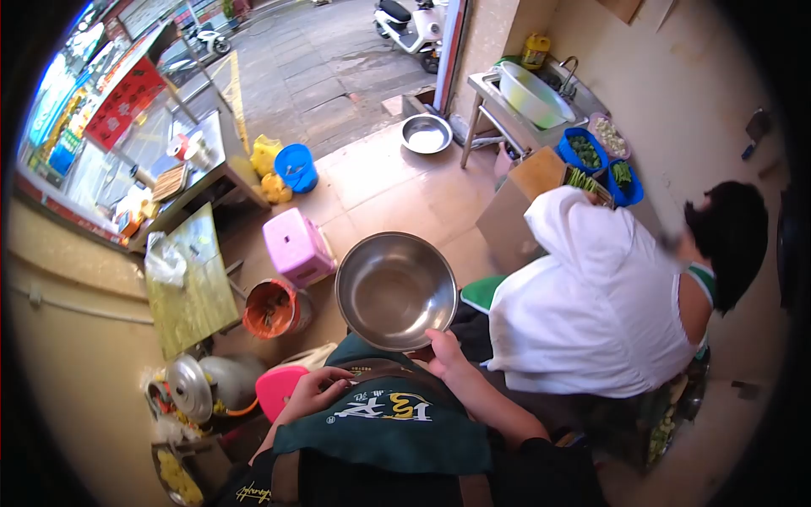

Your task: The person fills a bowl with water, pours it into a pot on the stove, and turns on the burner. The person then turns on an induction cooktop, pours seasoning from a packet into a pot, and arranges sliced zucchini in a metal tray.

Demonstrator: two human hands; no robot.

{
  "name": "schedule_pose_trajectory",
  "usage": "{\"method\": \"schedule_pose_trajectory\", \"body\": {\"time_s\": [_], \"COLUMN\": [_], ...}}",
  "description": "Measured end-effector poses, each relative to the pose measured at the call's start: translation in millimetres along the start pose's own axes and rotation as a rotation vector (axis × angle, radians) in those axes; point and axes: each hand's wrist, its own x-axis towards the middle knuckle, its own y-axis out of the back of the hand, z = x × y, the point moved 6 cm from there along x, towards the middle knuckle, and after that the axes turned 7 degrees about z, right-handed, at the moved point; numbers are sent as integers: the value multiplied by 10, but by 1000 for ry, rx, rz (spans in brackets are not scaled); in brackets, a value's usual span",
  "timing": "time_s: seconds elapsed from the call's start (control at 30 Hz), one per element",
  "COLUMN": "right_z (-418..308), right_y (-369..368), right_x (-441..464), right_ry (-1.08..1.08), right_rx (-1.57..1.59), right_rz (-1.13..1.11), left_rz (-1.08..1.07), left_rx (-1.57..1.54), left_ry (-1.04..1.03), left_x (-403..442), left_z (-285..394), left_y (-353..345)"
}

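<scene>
A wide, shiny steel bowl (393,291) with nothing in it is held out in front of my body. My right hand (443,351) grips its near rim, thumb on the inside and fingers underneath. Close to my waist, my left hand (319,389) rests against the dark green apron (380,435). Its fingers are curled together, and whatever they may pinch is too small to make out. The left hand stays apart from the bowl.
A person in white (600,296) sits close on my right, by greens in blue baskets (581,150). Ahead are a pink stool (296,245), a red bucket (276,308), a blue bucket (296,167) and a metal basin (427,133). A sink (562,80) stands far right.
</scene>
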Motion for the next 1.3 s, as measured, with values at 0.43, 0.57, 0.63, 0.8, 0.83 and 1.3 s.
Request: {"method": "schedule_pose_trajectory", "body": {"time_s": [0.43, 0.57, 0.63, 0.8, 0.83, 1.3], "right_z": [-2196, -2793, -2985, -3773, -3907, -6441], "right_y": [-1159, -1215, -1107, -891, -812, -608], "right_x": [1055, 1148, 1373, 1775, 1916, 2527], "right_ry": [304, 325, 339, 343, 350, 607], "right_rx": [141, 211, 255, 385, 417, 134], "right_rz": [221, 321, 342, 412, 413, 138], "left_rz": [-180, -365, -433, -680, -693, -511], "left_rx": [-73, -46, -61, -225, -122, -349], "left_ry": [-62, -129, -89, 60, -32, 149], "left_x": [3795, 4778, 5201, 6043, 6146, 7877], "left_z": [1433, 2057, 2129, 2481, 2629, 3898], "left_y": [1012, 823, 566, -272, -388, -1455]}}
